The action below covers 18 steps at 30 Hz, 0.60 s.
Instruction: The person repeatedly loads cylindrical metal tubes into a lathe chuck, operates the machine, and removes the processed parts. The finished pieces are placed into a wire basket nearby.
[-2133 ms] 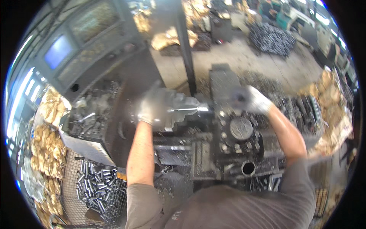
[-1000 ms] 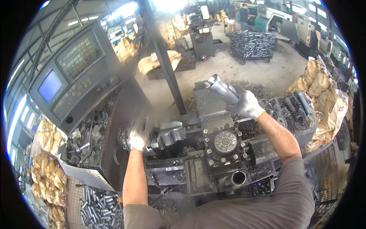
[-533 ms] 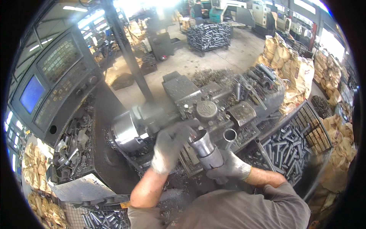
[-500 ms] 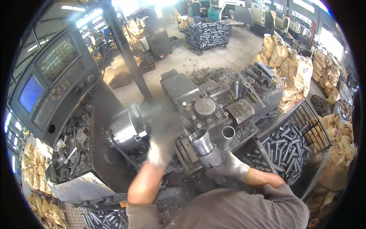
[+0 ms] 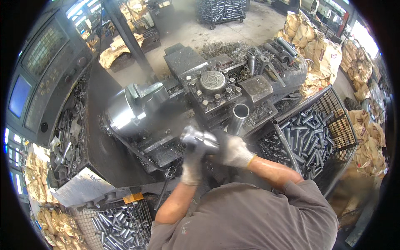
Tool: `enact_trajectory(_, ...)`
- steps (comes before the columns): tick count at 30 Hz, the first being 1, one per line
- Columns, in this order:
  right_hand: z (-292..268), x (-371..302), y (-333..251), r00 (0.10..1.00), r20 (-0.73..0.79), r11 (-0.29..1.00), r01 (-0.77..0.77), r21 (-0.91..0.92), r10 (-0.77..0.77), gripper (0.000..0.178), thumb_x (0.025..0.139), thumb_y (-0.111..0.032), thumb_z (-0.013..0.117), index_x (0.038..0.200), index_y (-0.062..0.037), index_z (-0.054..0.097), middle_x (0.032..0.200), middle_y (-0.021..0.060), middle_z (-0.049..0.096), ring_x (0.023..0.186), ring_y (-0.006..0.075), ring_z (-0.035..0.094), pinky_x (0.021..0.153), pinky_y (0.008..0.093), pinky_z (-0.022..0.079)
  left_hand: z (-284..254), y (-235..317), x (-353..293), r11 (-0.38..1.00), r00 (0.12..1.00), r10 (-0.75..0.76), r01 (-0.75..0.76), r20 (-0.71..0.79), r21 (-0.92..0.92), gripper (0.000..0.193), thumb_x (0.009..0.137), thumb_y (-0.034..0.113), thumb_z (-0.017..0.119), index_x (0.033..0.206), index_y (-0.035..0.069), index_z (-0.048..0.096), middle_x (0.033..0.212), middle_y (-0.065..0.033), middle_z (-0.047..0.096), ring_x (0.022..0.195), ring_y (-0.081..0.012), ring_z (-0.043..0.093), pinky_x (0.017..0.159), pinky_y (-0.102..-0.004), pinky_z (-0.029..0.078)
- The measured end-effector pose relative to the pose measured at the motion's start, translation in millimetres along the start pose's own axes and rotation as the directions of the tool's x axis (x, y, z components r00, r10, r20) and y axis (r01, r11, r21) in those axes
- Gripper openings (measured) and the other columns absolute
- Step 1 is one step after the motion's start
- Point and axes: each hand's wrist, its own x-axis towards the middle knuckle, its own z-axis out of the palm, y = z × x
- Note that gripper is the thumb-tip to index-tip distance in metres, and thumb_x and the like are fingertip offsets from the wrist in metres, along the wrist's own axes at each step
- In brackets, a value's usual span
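Observation:
Both my gloved hands are together in front of the lathe, on a shiny metal tube (image 5: 201, 138) that is smeared by motion. My left hand (image 5: 193, 160) closes round the tube from below at its left part. At its right end my right hand (image 5: 234, 150) grips it, the fingers partly hidden. Just beyond my right hand an open-ended metal tube (image 5: 239, 118) stands upright. To the left is the lathe chuck (image 5: 125, 111), its jaws showing no tube between them. The tool post (image 5: 213, 83) with its round cap lies beyond my hands.
A wire-sided bin (image 5: 306, 139) full of metal tubes stands at the right. Another wire basket (image 5: 116, 229) of tubes sits at the lower left. The control panel (image 5: 41, 79) rises on the left. Paper sacks (image 5: 314, 58) are piled at the back right; metal shavings (image 5: 225, 50) lie behind the tool post.
My left hand has come back from the chuck to the tube in my right hand. The tube has tilted from upright toward level and moved left. The view has shifted downward.

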Motion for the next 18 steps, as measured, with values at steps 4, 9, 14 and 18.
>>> enact_trajectory(4, 28, 7, 44, 0.992, -0.018, 0.992, 0.125, -0.034, -0.126, 0.095, 0.076, -0.045, 0.088, 0.153, -0.0075, 0.048, 0.122, 0.0237, 0.073, 0.11, 0.041, 0.073, 0.097, 0.0495, 0.058, -20, -21, 10, 0.386, 0.873, 0.483, -0.272, 0.058, 0.881, 0.047, 0.097, 0.021, 0.079, 0.137, 0.004, 0.06, 0.124, -0.0085, 0.07, 0.107, -0.0237, 0.071, 0.091, -0.042, 0.058)
enact_trajectory(9, 69, 29, 89, 0.967, 0.245, 0.994, -0.09, 0.056, 0.074, 0.08, 0.081, -0.039, 0.084, 0.143, 0.0032, 0.056, 0.111, 0.0272, 0.075, 0.105, 0.0377, 0.074, 0.089, 0.0455, 0.058, -69, 4, 31, 0.521, 0.887, 0.462, -0.296, 0.027, 0.801, 0.043, 0.101, 0.029, 0.074, 0.134, 0.004, 0.063, 0.125, -0.01, 0.07, 0.108, -0.0253, 0.069, 0.098, -0.0429, 0.055)
enact_trajectory(14, 3, -37, 147, 0.973, 0.224, 0.998, 0.046, 0.042, -0.054, 0.049, 0.08, -0.038, 0.085, 0.112, -0.0019, 0.073, 0.094, 0.0188, 0.078, 0.088, 0.0307, 0.076, 0.078, 0.0436, 0.059, -82, 35, 4, 0.675, 0.918, 0.394, -0.326, 0.05, 0.662, 0.047, 0.108, 0.047, 0.053, 0.126, 0.006, 0.067, 0.117, -0.0107, 0.072, 0.108, -0.0267, 0.069, 0.097, -0.0517, 0.056)
enact_trajectory(18, -94, -149, 246, 0.778, 0.262, 0.779, -0.614, 0.128, 0.571, 0.042, 0.079, -0.025, 0.088, 0.115, -0.0056, 0.077, 0.087, 0.007, 0.077, 0.074, 0.0176, 0.073, 0.066, 0.0319, 0.062, -83, 65, -11, 0.91, 0.962, 0.101, -0.193, 0.255, 0.366, 0.067, 0.108, 0.054, 0.047, 0.146, -0.001, 0.056, 0.135, -0.0158, 0.069, 0.119, -0.0321, 0.069, 0.115, -0.0524, 0.047)
